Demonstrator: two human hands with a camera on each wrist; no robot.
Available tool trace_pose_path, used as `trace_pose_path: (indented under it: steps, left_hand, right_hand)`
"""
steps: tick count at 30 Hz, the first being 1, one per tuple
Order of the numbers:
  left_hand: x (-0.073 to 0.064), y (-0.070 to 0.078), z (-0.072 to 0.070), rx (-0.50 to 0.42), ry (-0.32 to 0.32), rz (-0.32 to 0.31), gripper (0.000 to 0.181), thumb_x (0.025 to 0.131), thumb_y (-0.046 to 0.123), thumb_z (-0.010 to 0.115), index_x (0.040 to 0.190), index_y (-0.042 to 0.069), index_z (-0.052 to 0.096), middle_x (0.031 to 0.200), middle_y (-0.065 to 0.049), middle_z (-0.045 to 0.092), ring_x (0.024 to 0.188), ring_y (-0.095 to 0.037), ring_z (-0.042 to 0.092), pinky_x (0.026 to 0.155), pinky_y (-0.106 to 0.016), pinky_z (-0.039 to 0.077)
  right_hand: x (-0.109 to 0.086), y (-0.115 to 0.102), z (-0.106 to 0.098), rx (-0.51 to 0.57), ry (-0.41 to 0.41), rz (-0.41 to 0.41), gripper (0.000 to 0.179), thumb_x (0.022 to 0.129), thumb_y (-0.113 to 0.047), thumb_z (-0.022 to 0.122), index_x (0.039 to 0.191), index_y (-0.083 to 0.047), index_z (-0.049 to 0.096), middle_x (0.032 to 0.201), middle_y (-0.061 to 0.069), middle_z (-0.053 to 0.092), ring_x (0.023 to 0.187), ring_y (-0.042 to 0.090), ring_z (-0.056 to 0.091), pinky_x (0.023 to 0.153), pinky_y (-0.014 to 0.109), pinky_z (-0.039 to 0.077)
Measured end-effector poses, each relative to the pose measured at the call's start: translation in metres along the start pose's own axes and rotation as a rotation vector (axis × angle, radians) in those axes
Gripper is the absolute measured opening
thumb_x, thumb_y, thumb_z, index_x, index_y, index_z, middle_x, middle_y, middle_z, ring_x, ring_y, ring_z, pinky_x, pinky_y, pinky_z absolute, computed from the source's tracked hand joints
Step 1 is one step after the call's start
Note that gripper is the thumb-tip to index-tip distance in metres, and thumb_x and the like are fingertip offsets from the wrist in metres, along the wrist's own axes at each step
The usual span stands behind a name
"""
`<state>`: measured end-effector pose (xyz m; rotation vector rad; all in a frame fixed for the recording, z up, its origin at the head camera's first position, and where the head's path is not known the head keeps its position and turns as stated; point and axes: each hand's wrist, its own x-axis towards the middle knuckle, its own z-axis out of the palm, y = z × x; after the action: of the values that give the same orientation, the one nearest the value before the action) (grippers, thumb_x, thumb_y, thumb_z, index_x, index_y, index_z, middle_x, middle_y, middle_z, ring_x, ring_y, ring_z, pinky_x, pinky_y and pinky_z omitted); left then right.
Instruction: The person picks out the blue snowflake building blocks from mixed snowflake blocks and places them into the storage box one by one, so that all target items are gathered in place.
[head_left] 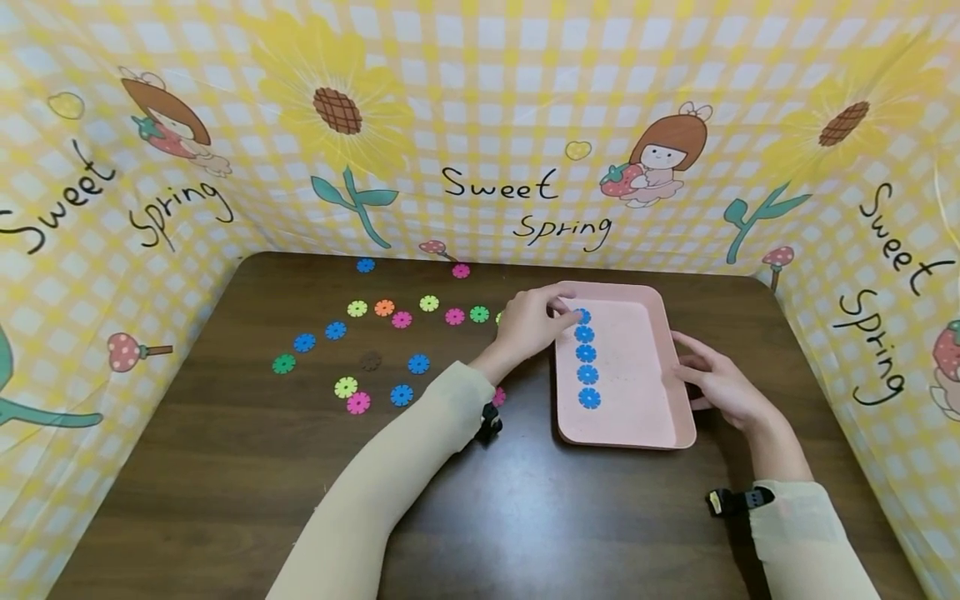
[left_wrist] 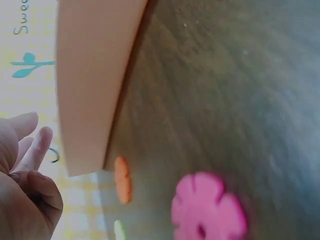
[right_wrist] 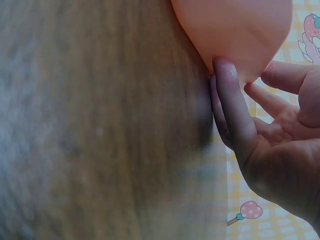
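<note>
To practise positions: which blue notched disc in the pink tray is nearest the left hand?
The blue notched disc at the row's far end; of the five, only it is partly hidden by the left hand.

soft glare on the tabletop (head_left: 521, 500)

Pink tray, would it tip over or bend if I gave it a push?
The pink tray probably won't tip, because it is wide and low. It looks stiff, since its sides stand up without sagging. The blue discs might slide, as they lie flat inside.
</note>
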<state>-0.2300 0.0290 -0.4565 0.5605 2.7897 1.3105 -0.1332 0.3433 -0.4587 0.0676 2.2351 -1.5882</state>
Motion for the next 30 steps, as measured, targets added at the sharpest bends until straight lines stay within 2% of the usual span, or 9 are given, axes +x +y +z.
trace_pose_path:
  steps: [5,8,12,17,22,26,30]
  left_hand:
    - [-0.015,0.003,-0.021,-0.019,0.018,0.047,0.040,0.096,0.041,0.075,0.131,0.021,0.072,0.097,0.014,0.075,0.063,-0.011,0.057,0.053,-0.029,0.036]
    - [-0.024,0.002,-0.034,-0.019,0.032,0.068,0.038,0.096,0.041,0.076,0.129,0.021,0.073,0.098,0.012,0.076,0.069,-0.010,0.060,0.054,-0.030,0.034]
    - [-0.035,-0.002,-0.051,-0.023,0.046,0.074,0.037,0.096,0.043,0.075,0.126,0.022,0.074,0.098,0.013,0.076,0.081,-0.007,0.065,0.056,-0.029,0.038]
    - [-0.050,-0.013,-0.073,-0.010,0.079,0.065,0.036,0.095,0.046,0.076,0.123,0.023,0.074,0.096,0.015,0.075,0.080,-0.009,0.066,0.057,-0.031,0.041]
    - [-0.067,-0.028,-0.097,0.002,0.102,0.038,0.035,0.094,0.044,0.077,0.122,0.024,0.075,0.094,0.015,0.074,0.067,-0.014,0.059,0.055,-0.033,0.039]
    - [-0.081,-0.039,-0.116,0.001,0.123,0.019,0.035,0.094,0.044,0.077,0.122,0.023,0.075,0.093,0.015,0.074,0.068,-0.014,0.059,0.055,-0.035,0.040]
    - [-0.093,-0.048,-0.131,0.003,0.132,0.005,0.038,0.094,0.046,0.076,0.123,0.022,0.074,0.095,0.013,0.074,0.080,-0.015,0.065,0.060,-0.037,0.043]
  right_hand:
    - [0.000,0.000,0.000,0.002,-0.002,0.001,0.070,0.108,-0.019,0.056,0.167,-0.017,0.017,0.153,0.038,0.036,0.106,0.020,0.065,0.077,0.049,0.060]
    - [0.000,0.000,0.000,0.003,-0.003,-0.001,0.071,0.108,-0.019,0.057,0.167,-0.017,0.017,0.153,0.038,0.036,0.105,0.019,0.066,0.077,0.048,0.060]
    - [0.000,0.000,0.000,0.009,-0.003,-0.007,0.071,0.108,-0.019,0.057,0.167,-0.016,0.017,0.152,0.038,0.037,0.103,0.016,0.066,0.076,0.048,0.060]
    - [0.000,0.001,0.000,0.018,-0.008,-0.008,0.071,0.108,-0.019,0.057,0.167,-0.015,0.017,0.152,0.038,0.037,0.103,0.015,0.067,0.076,0.048,0.060]
    - [0.001,0.001,0.001,0.023,-0.010,-0.008,0.071,0.108,-0.018,0.057,0.167,-0.014,0.017,0.150,0.039,0.038,0.101,0.015,0.067,0.076,0.047,0.060]
    - [0.000,0.000,0.001,0.018,-0.011,-0.011,0.073,0.107,-0.016,0.058,0.167,-0.013,0.017,0.148,0.039,0.040,0.098,0.015,0.069,0.075,0.046,0.060]
    - [-0.001,0.001,0.000,0.012,-0.009,-0.014,0.075,0.106,-0.014,0.059,0.167,-0.012,0.016,0.147,0.040,0.041,0.097,0.014,0.069,0.075,0.046,0.061]
